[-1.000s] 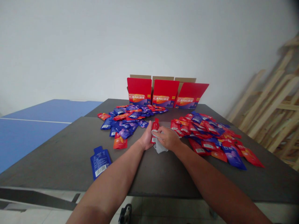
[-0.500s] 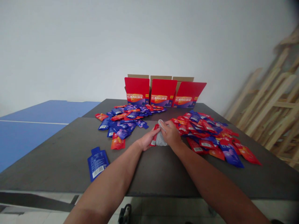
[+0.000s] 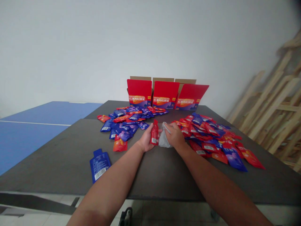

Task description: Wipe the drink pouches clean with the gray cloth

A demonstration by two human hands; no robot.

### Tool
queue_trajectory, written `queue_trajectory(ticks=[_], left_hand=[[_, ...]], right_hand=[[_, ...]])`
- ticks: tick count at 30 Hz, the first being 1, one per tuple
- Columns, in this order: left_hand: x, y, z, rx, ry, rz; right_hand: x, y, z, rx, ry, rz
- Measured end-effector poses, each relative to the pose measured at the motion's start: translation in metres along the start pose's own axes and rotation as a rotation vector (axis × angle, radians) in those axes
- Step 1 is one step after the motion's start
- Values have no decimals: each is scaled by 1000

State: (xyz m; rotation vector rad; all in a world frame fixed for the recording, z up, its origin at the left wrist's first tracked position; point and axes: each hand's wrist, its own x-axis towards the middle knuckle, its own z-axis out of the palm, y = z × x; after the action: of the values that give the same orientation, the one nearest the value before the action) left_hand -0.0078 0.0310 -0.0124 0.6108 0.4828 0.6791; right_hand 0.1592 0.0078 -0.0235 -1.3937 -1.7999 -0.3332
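In the middle of the dark table, my left hand (image 3: 146, 139) holds a red pouch (image 3: 154, 133) upright, its barcode side showing. Just to its right, my right hand (image 3: 175, 135) grips a crumpled light grey cloth (image 3: 165, 138), which hangs beside the pouch. One pile of blue and red pouches (image 3: 127, 125) lies beyond my left hand. Another pile of mostly red pouches (image 3: 207, 131) spreads out to the right of my right hand. A single blue pouch (image 3: 99, 163) lies apart, near my left forearm, barcode up.
Three open cartons, a left one (image 3: 140, 91), a middle one (image 3: 165, 94) and a right one (image 3: 190, 95), stand in a row at the back of the dark table (image 3: 160, 182). A blue table (image 3: 47, 125) adjoins on the left. Wooden frames (image 3: 275, 106) lean at the right wall.
My hands have moved slightly apart. The cloth has come away from the red pouch, which now shows in full in my left hand. The view has shifted a little.
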Motion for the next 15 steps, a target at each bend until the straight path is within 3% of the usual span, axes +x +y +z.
queue_trajectory(ticks=[5,10,12,15], left_hand=[[1,8,-4,-127,36,75],[1,14,-7,-286,-12,243],[2,14,-7,-298,-15,247],[5,9,-5,-239,91,196]], right_hand=[[-5,-14,-2,41,-158,-172],[-8,-17,1,44,-205,-115],[-8,-17,1,65,-204,-128],[-9,-19,0,98,-189,-253]])
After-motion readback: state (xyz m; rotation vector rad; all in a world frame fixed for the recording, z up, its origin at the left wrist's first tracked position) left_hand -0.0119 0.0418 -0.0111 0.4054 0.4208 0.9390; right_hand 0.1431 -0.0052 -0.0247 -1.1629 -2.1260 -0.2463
